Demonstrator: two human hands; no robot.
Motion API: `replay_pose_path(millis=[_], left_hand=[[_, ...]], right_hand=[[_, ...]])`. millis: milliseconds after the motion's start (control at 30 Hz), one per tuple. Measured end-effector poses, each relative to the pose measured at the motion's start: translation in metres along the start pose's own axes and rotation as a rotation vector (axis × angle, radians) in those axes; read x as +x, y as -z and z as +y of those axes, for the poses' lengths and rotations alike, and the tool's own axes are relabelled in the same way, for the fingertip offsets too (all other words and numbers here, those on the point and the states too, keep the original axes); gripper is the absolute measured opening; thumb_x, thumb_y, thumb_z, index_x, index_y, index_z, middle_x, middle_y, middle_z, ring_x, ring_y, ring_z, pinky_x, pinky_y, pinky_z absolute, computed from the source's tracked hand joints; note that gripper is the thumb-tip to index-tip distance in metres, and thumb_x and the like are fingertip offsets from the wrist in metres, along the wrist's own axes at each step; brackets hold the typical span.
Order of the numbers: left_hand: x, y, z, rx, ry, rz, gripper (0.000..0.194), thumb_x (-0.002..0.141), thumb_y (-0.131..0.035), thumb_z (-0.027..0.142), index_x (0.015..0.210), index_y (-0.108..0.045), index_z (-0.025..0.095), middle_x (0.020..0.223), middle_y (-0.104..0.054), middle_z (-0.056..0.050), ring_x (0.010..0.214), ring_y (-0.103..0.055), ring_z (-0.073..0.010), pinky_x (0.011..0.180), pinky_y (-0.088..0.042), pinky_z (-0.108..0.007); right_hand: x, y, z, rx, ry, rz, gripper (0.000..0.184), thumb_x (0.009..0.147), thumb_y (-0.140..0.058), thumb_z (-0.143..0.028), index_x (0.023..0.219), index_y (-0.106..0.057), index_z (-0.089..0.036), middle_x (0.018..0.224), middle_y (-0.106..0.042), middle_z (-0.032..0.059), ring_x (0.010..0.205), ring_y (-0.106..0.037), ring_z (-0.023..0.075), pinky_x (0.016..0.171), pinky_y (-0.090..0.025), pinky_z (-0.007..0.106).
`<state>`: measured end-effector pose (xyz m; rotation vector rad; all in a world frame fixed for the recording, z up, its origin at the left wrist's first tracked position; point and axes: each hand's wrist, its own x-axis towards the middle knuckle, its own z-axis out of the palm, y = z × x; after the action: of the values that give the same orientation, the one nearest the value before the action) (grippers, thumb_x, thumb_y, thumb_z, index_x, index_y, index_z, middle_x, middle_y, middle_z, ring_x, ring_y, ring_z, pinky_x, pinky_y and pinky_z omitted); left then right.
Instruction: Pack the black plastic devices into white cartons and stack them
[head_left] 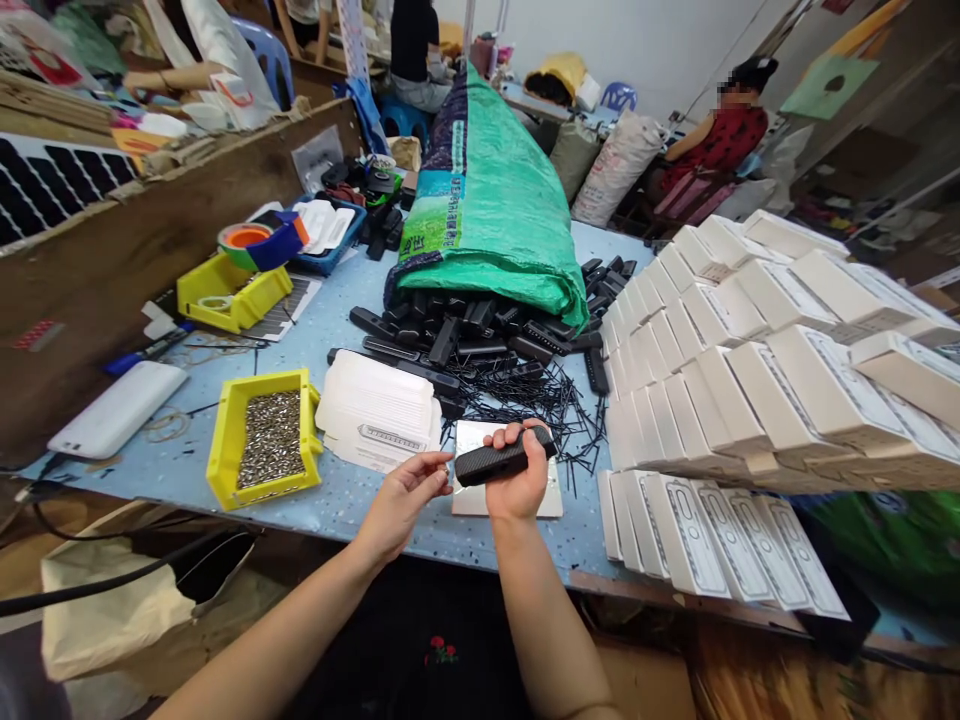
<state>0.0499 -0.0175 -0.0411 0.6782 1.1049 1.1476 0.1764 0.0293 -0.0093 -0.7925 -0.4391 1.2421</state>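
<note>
Wrapped in the fingers of my right hand (517, 475) is an oblong black device (491, 460) with a fine woven-looking texture. My left hand (409, 497) is close to the device's left end, thumb and fingertips pinched together. Something tiny seems to be at those fingertips, too small to name. Beneath the device lies a flat white box (546, 503) on the blue table. To the left stands a yellow bin (217, 470) filled with small shiny metal pieces (271, 440). Flattened white cartons (375, 405) are stacked between that bin and my hands.
A green woven sack (510, 200) lies over a heap of black devices (450, 340). Thin black strips (525, 395) are scattered before it. White boxes (697, 420) are piled high on the right. A white power bank-like block (116, 410) lies left, below a second yellow bin (232, 295).
</note>
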Motion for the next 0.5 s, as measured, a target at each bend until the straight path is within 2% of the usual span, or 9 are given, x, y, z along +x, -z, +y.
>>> replay_pose_path(millis=[100,167,333,500], left_hand=[[0.003,0.008,-0.001,0.240,-0.101,-0.021,0.021,0.073,-0.070,0.035,0.086,-0.073,0.020,0.083,-0.063,-0.002,0.073,-0.062,-0.0125,0.073,-0.051,-0.026],[0.004,0.008,-0.004,0.250,-0.098,0.017,0.019,0.070,-0.073,0.034,0.080,-0.073,0.019,0.081,-0.064,-0.002,0.071,-0.062,-0.0125,0.071,-0.052,-0.026],[0.001,-0.005,-0.011,-0.173,0.183,0.055,0.030,0.056,-0.085,0.033,0.075,-0.071,0.014,0.072,-0.069,-0.003,0.069,-0.065,-0.0127,0.071,-0.054,-0.025],[-0.003,-0.016,-0.008,-0.300,0.180,0.078,0.031,0.055,-0.087,0.028,0.075,-0.069,0.013,0.073,-0.068,-0.001,0.065,-0.064,-0.0094,0.070,-0.055,-0.023]], right_hand=[[-0.001,0.005,-0.003,0.013,-0.018,-0.024,0.025,0.074,-0.061,-0.034,0.088,-0.044,-0.023,0.067,-0.049,-0.0068,0.060,-0.051,0.0079,0.065,-0.049,0.027],[-0.002,0.007,-0.004,0.008,-0.021,-0.030,0.025,0.073,-0.062,-0.033,0.087,-0.045,-0.022,0.066,-0.050,-0.0067,0.059,-0.052,0.0080,0.064,-0.049,0.027],[-0.001,0.008,-0.003,0.027,0.010,0.031,0.026,0.073,-0.063,-0.034,0.087,-0.044,-0.022,0.065,-0.050,-0.0070,0.060,-0.052,0.0082,0.064,-0.049,0.027],[0.000,0.006,-0.002,0.075,0.018,0.081,0.028,0.072,-0.062,-0.035,0.088,-0.043,-0.022,0.066,-0.048,-0.0074,0.059,-0.051,0.0074,0.065,-0.049,0.027]])
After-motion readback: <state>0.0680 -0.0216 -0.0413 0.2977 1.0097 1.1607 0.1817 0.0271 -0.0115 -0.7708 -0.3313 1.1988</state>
